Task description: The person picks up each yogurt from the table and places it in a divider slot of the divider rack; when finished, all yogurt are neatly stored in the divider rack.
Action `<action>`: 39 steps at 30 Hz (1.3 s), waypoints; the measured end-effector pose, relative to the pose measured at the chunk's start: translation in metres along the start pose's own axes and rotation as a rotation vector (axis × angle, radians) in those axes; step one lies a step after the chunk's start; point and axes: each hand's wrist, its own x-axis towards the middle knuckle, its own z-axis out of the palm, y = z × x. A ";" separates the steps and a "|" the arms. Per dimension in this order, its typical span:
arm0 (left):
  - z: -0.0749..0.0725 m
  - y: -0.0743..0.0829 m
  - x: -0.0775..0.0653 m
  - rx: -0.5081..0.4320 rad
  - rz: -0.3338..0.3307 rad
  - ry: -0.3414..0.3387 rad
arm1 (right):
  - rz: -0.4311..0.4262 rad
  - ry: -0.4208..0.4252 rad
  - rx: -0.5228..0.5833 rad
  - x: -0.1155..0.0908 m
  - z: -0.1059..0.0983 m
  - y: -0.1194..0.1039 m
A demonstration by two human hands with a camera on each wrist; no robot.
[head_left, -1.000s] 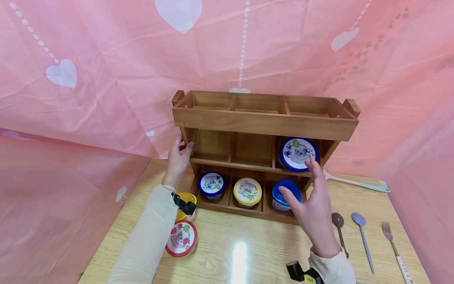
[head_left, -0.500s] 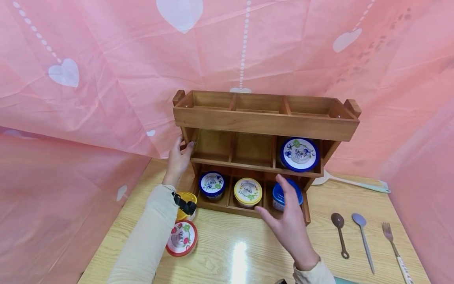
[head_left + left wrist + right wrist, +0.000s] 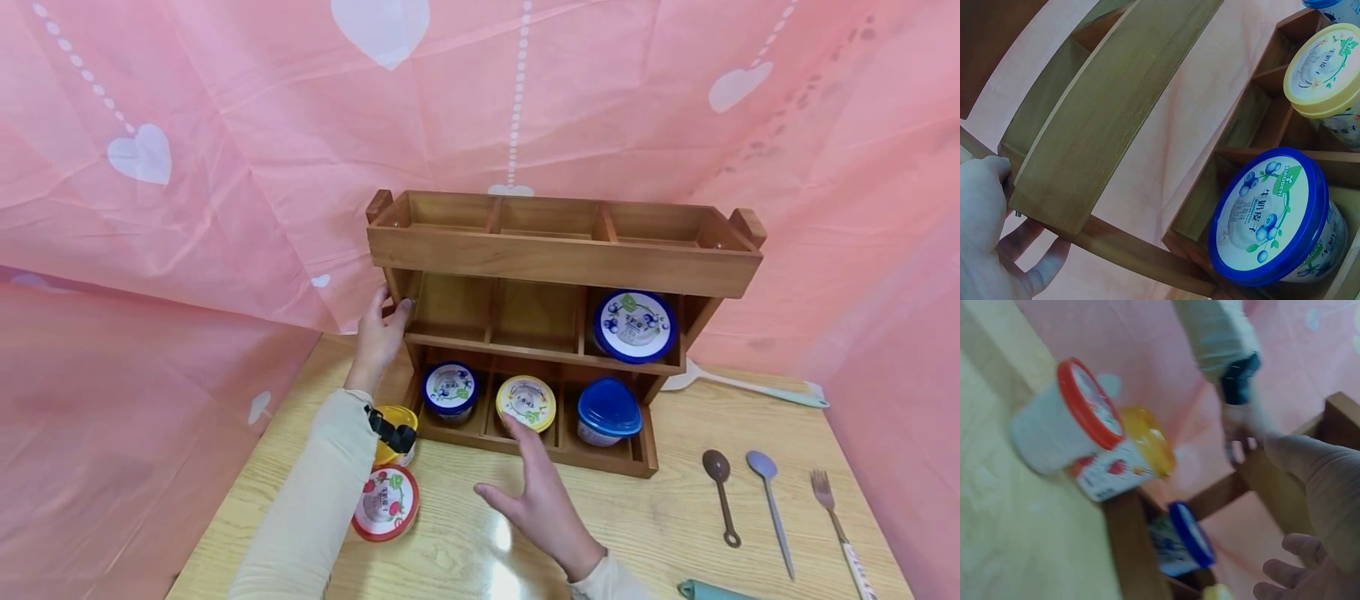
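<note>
In the head view a three-tier wooden shelf rack (image 3: 562, 258) stands at the back of the table. My left hand (image 3: 378, 342) grips its left side post, the thumb in front. In the left wrist view its fingers (image 3: 1047, 265) curl under the wood. My right hand (image 3: 543, 508) holds nothing, fingers spread, in front of the bottom tier's yellow-lidded tub (image 3: 527, 403). Also on that tier are a blueberry tub (image 3: 450, 388) and a blue-lidded tub (image 3: 609, 410). A larger blueberry tub (image 3: 636, 326) sits in the middle tier's right compartment. A red-lidded tub (image 3: 386, 503) lies left of my right hand.
An orange-yellow-lidded tub (image 3: 390, 429), partly behind my left wrist, stands beside the red-lidded one. To the right lie a brown spoon (image 3: 720, 492), a grey-purple spoon (image 3: 770, 504), a fork (image 3: 836, 517) and a pale spatula (image 3: 750, 385). Pink cloth (image 3: 225, 167) hangs behind the rack.
My right hand has moved left and toward the front, away from the blue-lidded tub and past the yellow-lidded one. My left hand has stayed on the rack.
</note>
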 end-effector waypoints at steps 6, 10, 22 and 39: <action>0.001 -0.001 0.001 0.004 0.027 0.020 | 0.027 -0.105 0.055 -0.003 0.027 0.004; 0.000 -0.002 0.001 0.000 0.026 0.017 | 0.064 -0.194 0.099 -0.005 0.041 0.006; -0.001 -0.001 -0.001 -0.003 0.013 0.012 | 0.094 -0.338 0.164 -0.011 0.077 0.007; 0.000 0.000 0.000 -0.003 0.017 0.008 | 0.102 -0.430 0.154 -0.014 0.114 0.004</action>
